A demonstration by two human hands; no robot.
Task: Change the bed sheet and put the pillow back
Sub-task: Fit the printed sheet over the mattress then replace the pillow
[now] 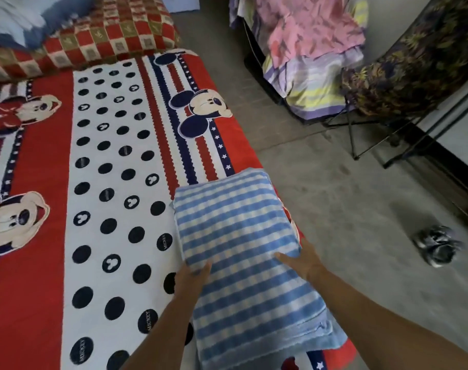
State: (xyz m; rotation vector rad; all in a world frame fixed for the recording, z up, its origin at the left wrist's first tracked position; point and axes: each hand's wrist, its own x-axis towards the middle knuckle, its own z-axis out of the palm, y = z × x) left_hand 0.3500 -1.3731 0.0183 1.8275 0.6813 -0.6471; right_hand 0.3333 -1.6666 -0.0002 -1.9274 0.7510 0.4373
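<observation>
Pointing lengthwise up the bed (pixel 40 263), the folded sheet (pixel 241 231) is gripped by left hand (pixel 193 276) and right hand (pixel 301 260).

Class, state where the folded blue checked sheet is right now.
Head view, lower centre-right: the folded checked sheet lies on the cartoon-print bedsheet at the bed's right edge, gripped by the left hand and right hand.

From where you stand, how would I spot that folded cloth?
Start at the bed's red mouse-print sheet. On its near right edge, left hand and right hand hold the folded cloth. Only it is blue-and-white checked.
</observation>
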